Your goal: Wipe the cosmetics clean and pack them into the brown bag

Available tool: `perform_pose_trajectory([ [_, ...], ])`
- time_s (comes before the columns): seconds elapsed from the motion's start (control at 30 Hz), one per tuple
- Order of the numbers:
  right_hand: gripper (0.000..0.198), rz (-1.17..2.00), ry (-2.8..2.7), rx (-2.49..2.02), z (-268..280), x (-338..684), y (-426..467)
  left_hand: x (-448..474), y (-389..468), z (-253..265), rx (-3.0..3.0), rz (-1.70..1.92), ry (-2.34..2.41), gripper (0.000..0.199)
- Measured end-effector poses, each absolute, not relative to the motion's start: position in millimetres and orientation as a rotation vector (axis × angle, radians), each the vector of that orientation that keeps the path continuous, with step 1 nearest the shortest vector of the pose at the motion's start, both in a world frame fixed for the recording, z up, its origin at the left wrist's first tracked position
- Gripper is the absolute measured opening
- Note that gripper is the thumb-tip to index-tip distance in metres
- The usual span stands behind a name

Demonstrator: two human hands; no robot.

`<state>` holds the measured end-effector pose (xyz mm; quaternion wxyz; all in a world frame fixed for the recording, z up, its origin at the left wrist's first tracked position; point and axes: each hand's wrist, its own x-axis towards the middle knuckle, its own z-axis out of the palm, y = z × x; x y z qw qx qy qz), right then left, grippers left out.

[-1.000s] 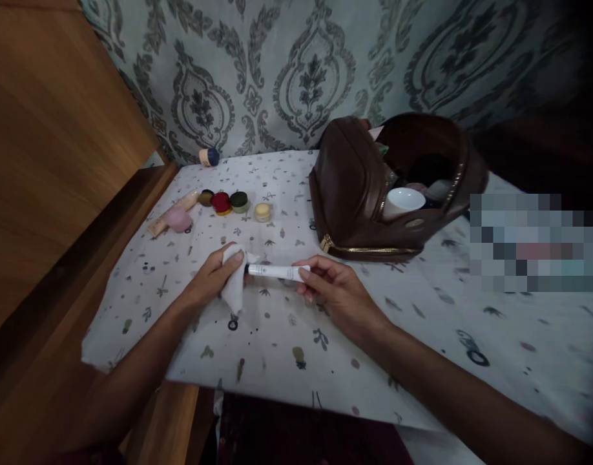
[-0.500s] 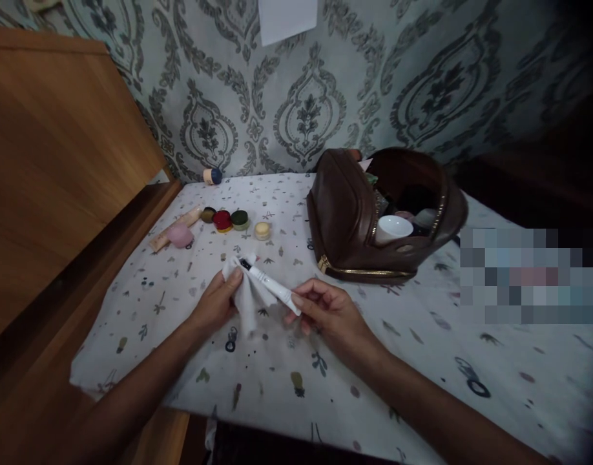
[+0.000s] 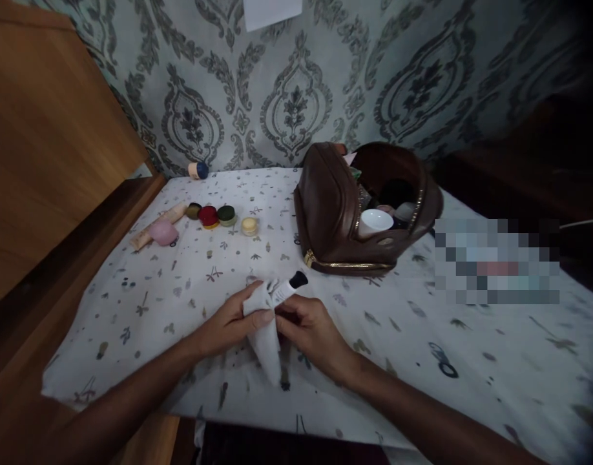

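Note:
A white tube (image 3: pixel 283 293) with a black cap (image 3: pixel 299 279) is partly wrapped in a white cloth (image 3: pixel 265 339), the cap end pointing up and right. My left hand (image 3: pixel 236 318) is closed round the cloth and the tube inside it, thumb pressed on top. Close against its right side, my right hand (image 3: pixel 313 329) has curled fingers pinching the cloth just below the tube; its fingertips are partly hidden. The cloth's loose end hangs down between the hands, over the patterned tablecloth.
A brown zip bag (image 3: pixel 325 206) stands open at the right, with a white cup-like container (image 3: pixel 375 221) in its mouth. Small jars (image 3: pixel 208 217), a pink sponge-like piece (image 3: pixel 163 232) and a beige tube (image 3: pixel 173 215) lie left. A wooden panel (image 3: pixel 59 116) borders the left side.
The tube has turned so its capped end now points up and right instead of left. The cloth now wraps its other end, and my right hand has come in beside my left.

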<state>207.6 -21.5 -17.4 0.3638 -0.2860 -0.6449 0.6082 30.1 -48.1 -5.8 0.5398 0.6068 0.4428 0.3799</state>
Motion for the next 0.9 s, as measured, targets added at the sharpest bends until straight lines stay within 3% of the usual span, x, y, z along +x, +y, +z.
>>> perform_pose_trajectory([
  [0.2,0.026,1.453,-1.724,-0.891,-13.6,216.7,-16.3,22.5,-42.4,0.2,1.479,0.969,1.226,0.031],
  [0.4,0.029,1.375,-1.462,-0.845,-6.5,223.1,-7.3,10.4,-43.5,9.7,1.929,0.783,1.303,0.024],
  [0.67,0.007,1.358,-1.670,-0.835,-15.6,217.7,-15.2,22.9,-46.8,-8.6,2.680,0.602,1.480,0.054],
  [0.9,0.011,1.276,-1.644,-0.878,-6.1,223.1,-15.1,11.7,-35.9,-0.5,2.736,0.518,1.497,0.015],
])
